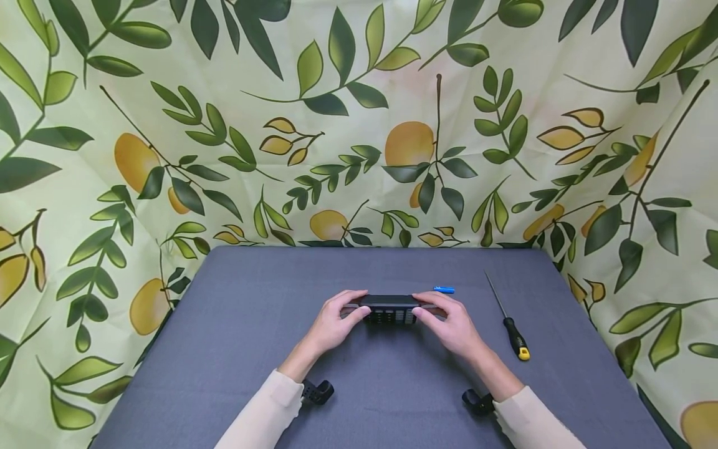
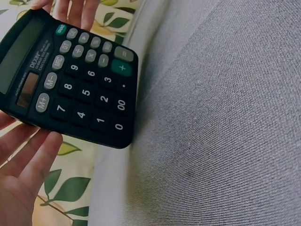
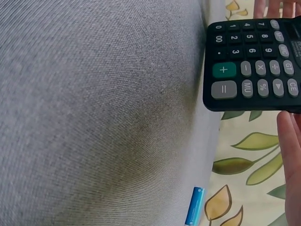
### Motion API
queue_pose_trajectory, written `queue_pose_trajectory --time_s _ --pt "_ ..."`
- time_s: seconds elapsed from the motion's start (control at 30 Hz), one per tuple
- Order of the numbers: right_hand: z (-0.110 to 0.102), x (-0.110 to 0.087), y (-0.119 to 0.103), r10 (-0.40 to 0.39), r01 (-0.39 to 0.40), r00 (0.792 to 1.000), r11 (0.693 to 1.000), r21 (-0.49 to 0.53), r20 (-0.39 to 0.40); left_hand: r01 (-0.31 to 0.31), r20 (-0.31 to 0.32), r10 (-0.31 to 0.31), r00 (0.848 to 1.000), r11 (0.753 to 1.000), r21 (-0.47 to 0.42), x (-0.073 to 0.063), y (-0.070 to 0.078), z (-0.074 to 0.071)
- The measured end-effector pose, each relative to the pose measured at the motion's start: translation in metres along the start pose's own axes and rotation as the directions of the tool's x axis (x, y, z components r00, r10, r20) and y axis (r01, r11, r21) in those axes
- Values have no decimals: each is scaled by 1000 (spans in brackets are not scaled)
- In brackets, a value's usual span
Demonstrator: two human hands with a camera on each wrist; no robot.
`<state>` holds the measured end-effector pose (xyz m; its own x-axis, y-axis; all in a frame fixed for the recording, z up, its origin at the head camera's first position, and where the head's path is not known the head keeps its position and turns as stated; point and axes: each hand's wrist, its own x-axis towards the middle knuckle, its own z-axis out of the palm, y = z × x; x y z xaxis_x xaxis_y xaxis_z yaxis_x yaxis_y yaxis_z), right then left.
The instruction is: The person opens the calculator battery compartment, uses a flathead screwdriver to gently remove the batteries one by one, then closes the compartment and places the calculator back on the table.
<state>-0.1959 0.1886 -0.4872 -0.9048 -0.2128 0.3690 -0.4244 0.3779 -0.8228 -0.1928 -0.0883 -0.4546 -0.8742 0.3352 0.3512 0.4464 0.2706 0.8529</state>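
Observation:
A black calculator [image 1: 389, 301] stands upright between both hands over the middle of the table, its keys facing me. In the left wrist view the calculator [image 2: 87, 92] shows its display, small solar panel, dark number keys, grey function keys and green plus key. My left hand [image 1: 332, 321] grips its left side, thumb toward the front and fingers behind. The right hand [image 1: 447, 320] holds the opposite side in a similar way. Close to the cloth is the calculator's lower edge, seen in the right wrist view. Its back is hidden.
Just beyond the right hand lies a blue battery [image 1: 444, 290]. Farther right, a screwdriver [image 1: 513, 333] with a black and yellow handle points away from me. Grey cloth covers the table [image 1: 252, 299], and a leaf-patterned curtain [image 1: 359, 137] hangs behind and around it.

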Motion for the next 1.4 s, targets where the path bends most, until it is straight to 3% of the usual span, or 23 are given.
queue_pose_trajectory --time_s 0.23,0.43,0.63,0.9,1.13,1.4 --pt "1 1 -2 15 -15 1000 1000 23 -20 -23 -28 23 999 1000 19 0 -1 1" --pt "2 2 -4 55 -52 998 994 93 -37 7 -46 -6 999 1000 23 -1 2 3" --pt "4 3 -6 63 -60 997 996 64 -46 30 -53 -27 998 998 58 -1 3 2" --pt "3 2 -5 122 -121 992 992 38 -27 32 -54 -29 998 998 59 1 -35 10" --pt "5 0 -2 158 -157 987 983 91 -8 22 -40 -21 999 1000 4 -1 -40 9" --pt "5 -2 -2 215 -217 976 973 74 31 30 -2 -30 1000 1000 -11 -3 -43 9"
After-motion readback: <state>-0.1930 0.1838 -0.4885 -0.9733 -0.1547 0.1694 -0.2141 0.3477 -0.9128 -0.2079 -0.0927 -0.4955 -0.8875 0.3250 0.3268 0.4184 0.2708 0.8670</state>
